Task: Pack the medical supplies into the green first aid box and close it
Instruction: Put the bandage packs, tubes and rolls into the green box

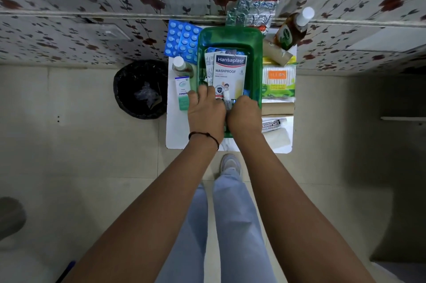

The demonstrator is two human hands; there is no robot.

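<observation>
The green first aid box [258, 57] lies open on a small white table [176, 130]. A Hansaplast plaster pack [229, 73] lies on top of other packets inside it. My left hand [205, 112] rests over the box's near left rim with its fingers spread on the wall. My right hand [244, 114] is curled over the near end of the box. A small white item [227, 97] stands between the two hands, touching my right hand's thumb side; what it is cannot be made out.
Left of the box are blue tablet strips [182, 39], a white-capped bottle [179, 65] and a white-green carton [183, 93]. On the right are a cotton bud pack [277, 80], a brown bottle [292, 29], foil strips [251, 12] and an ointment tube [272, 124]. A black bin [140, 89] stands on the floor at left.
</observation>
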